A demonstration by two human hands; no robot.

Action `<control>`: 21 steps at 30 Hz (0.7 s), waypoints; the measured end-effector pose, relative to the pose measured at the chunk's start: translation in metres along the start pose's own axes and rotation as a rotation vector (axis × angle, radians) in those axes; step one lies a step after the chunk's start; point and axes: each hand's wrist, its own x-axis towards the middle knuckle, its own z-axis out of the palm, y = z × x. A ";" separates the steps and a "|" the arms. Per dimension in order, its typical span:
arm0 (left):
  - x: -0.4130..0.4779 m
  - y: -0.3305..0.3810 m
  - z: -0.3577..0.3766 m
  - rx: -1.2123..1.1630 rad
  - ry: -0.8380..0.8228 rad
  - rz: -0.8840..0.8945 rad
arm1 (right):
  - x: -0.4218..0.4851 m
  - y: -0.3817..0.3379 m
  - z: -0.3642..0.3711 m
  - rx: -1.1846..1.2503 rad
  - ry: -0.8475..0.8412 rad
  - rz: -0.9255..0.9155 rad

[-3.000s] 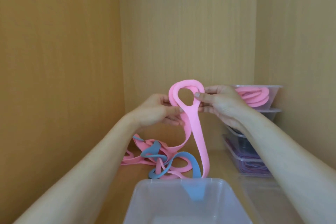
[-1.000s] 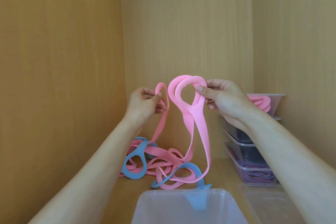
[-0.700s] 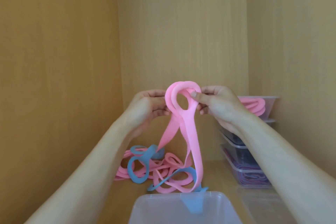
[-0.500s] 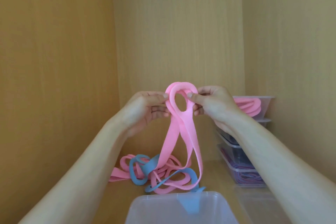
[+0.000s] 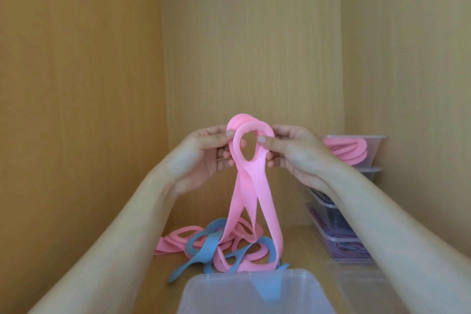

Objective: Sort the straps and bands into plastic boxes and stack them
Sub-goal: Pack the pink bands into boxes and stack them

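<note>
A clear box (image 5: 204, 296) sat nearest. Back and right of it stood stacked boxes (image 5: 356, 247). Behind it lay a pile of bands (image 5: 201, 247). Up behind it, the left hand (image 5: 198, 158) and right hand (image 5: 293, 155) each pinched the looped pink band (image 5: 251, 186).

Two hands: left hand (image 5: 198, 160), right hand (image 5: 293, 155). One near box (image 5: 198, 282); stacked boxes (image 5: 356, 250), apparently four. Blue bands (image 5: 204, 247): seemingly two. Held pink band (image 5: 251, 186): one; piled pink bands (image 5: 178, 236) uncountable.
</note>
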 end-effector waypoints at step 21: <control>0.009 0.015 0.010 -0.202 0.208 0.081 | 0.020 -0.053 0.012 -0.210 -0.061 -0.026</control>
